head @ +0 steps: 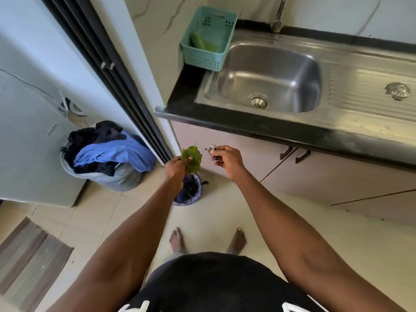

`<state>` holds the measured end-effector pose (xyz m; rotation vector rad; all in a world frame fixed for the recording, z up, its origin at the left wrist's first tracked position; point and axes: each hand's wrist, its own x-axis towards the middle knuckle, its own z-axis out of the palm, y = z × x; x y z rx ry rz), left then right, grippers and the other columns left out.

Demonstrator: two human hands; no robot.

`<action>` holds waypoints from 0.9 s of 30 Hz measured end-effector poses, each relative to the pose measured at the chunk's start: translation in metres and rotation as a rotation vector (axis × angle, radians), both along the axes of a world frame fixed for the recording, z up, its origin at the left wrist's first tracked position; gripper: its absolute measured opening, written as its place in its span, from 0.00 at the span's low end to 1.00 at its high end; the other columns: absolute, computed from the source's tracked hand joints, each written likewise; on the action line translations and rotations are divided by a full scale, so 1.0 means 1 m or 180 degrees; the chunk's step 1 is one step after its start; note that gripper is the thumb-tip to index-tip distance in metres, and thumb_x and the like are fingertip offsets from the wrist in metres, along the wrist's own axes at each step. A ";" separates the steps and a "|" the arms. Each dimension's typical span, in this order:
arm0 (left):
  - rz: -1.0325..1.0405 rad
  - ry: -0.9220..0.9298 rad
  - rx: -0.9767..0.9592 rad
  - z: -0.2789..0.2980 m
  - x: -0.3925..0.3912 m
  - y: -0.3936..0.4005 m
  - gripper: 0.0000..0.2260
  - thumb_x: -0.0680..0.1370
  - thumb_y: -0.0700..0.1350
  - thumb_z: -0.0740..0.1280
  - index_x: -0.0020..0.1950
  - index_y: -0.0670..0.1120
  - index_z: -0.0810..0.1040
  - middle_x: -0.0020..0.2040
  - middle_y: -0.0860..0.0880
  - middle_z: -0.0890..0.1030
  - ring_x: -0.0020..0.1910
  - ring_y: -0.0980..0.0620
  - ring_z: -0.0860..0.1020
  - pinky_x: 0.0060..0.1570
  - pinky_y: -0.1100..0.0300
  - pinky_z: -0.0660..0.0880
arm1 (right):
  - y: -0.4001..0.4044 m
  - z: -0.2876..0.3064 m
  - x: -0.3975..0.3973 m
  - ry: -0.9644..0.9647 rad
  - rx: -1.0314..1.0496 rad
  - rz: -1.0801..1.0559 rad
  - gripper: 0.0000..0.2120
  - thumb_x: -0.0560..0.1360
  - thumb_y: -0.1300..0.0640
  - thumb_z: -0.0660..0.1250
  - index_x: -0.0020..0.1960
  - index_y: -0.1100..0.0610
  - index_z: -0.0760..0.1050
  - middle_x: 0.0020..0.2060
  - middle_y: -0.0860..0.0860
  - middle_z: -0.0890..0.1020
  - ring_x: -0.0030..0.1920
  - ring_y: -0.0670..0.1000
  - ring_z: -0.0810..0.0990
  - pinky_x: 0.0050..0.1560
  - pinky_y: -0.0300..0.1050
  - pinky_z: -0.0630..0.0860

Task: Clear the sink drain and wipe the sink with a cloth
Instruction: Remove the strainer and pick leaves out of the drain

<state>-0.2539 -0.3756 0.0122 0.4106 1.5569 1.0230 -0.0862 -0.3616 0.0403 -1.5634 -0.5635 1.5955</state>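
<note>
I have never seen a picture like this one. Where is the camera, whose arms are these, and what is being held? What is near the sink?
There is no machine here. A person wears one camera on the head, and it looks forward and down, so you see that person's own arms, body and bare feet.

The left hand holds green leaves. The right hand holds small shiny scraps; what they are is too small to tell. Both hands are over a small bin on the floor, so this looks like waste about to be thrown away.

Up on the right is a steel sink, its basin bare, with its drain at the bottom. A teal basket stands at the sink's left edge, and a round metal strainer lies on the ribbed draining board. No cloth is in hand. A laundry basket stands on the left.
</note>
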 end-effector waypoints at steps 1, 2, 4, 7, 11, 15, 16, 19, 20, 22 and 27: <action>-0.0011 0.0092 -0.0080 -0.005 -0.017 -0.005 0.04 0.72 0.33 0.71 0.44 0.40 0.79 0.37 0.43 0.82 0.34 0.46 0.81 0.31 0.59 0.79 | -0.005 -0.006 -0.013 -0.0040 -0.0096 -0.0012 0.06 0.69 0.68 0.72 0.44 0.62 0.79 0.37 0.59 0.83 0.34 0.53 0.80 0.34 0.42 0.76; -0.0022 0.0175 -0.0136 -0.012 -0.035 -0.008 0.05 0.72 0.33 0.71 0.42 0.41 0.78 0.36 0.42 0.81 0.34 0.45 0.80 0.30 0.59 0.79 | -0.009 -0.012 -0.026 -0.0092 -0.0195 -0.0029 0.05 0.69 0.68 0.72 0.44 0.62 0.78 0.35 0.59 0.82 0.32 0.52 0.79 0.32 0.41 0.75; -0.0079 0.0262 -0.0237 -0.030 -0.073 -0.014 0.04 0.70 0.33 0.72 0.43 0.38 0.79 0.38 0.40 0.81 0.36 0.42 0.80 0.33 0.55 0.80 | -0.018 -0.026 -0.054 -0.0114 -0.0374 -0.0115 0.05 0.70 0.69 0.70 0.40 0.62 0.77 0.29 0.57 0.80 0.25 0.50 0.77 0.27 0.38 0.72; -0.0209 0.0316 -0.0434 -0.053 -0.112 -0.022 0.05 0.70 0.33 0.71 0.44 0.39 0.79 0.39 0.39 0.81 0.37 0.43 0.80 0.38 0.53 0.80 | -0.027 -0.051 -0.088 -0.0108 -0.0603 -0.0245 0.08 0.71 0.71 0.68 0.36 0.62 0.75 0.22 0.53 0.78 0.22 0.48 0.76 0.24 0.37 0.73; -0.0281 0.0446 -0.0631 -0.081 -0.134 -0.025 0.06 0.69 0.32 0.70 0.37 0.42 0.78 0.35 0.42 0.79 0.34 0.45 0.78 0.35 0.55 0.79 | -0.035 -0.083 -0.123 -0.0210 -0.0804 -0.0218 0.13 0.71 0.72 0.67 0.32 0.60 0.70 0.26 0.58 0.76 0.25 0.52 0.75 0.27 0.40 0.73; -0.0305 0.0504 -0.0781 -0.126 -0.139 -0.019 0.06 0.68 0.32 0.69 0.35 0.43 0.78 0.33 0.43 0.78 0.34 0.45 0.77 0.41 0.48 0.79 | -0.028 -0.127 -0.143 -0.0344 -0.0913 -0.0150 0.12 0.71 0.72 0.67 0.32 0.61 0.72 0.30 0.59 0.76 0.27 0.53 0.73 0.31 0.43 0.73; -0.0317 0.0518 -0.0827 -0.142 -0.138 -0.016 0.06 0.68 0.32 0.69 0.36 0.43 0.77 0.33 0.43 0.78 0.34 0.45 0.77 0.42 0.48 0.79 | -0.024 -0.142 -0.145 -0.0389 -0.0962 -0.0158 0.12 0.71 0.72 0.67 0.32 0.61 0.72 0.31 0.60 0.76 0.26 0.53 0.73 0.31 0.43 0.74; -0.0340 0.0590 -0.0963 -0.206 -0.140 -0.005 0.06 0.67 0.33 0.69 0.39 0.43 0.77 0.37 0.42 0.80 0.38 0.44 0.79 0.45 0.44 0.80 | -0.011 -0.200 -0.151 -0.0515 -0.1057 -0.0132 0.13 0.70 0.71 0.69 0.31 0.60 0.72 0.30 0.58 0.77 0.25 0.52 0.74 0.31 0.43 0.74; -0.0358 0.0667 -0.1010 -0.229 -0.141 -0.004 0.06 0.66 0.35 0.70 0.40 0.43 0.77 0.38 0.42 0.80 0.38 0.43 0.80 0.45 0.43 0.81 | -0.009 -0.218 -0.153 -0.0621 -0.1115 -0.0060 0.14 0.70 0.71 0.69 0.30 0.59 0.71 0.29 0.57 0.76 0.25 0.52 0.74 0.32 0.44 0.75; -0.0414 0.0824 -0.1058 -0.296 -0.146 0.000 0.11 0.61 0.40 0.71 0.42 0.42 0.79 0.39 0.41 0.82 0.39 0.42 0.81 0.44 0.41 0.81 | -0.001 -0.272 -0.156 -0.0920 -0.1225 0.0007 0.15 0.69 0.70 0.71 0.30 0.58 0.70 0.27 0.56 0.75 0.24 0.51 0.74 0.30 0.44 0.75; -0.0762 0.1284 -0.1126 -0.395 -0.139 0.021 0.09 0.65 0.41 0.71 0.44 0.42 0.82 0.41 0.43 0.84 0.39 0.46 0.81 0.41 0.53 0.80 | 0.027 -0.406 -0.167 -0.1630 -0.1223 0.0467 0.12 0.69 0.63 0.71 0.30 0.56 0.72 0.29 0.56 0.79 0.29 0.56 0.80 0.37 0.53 0.83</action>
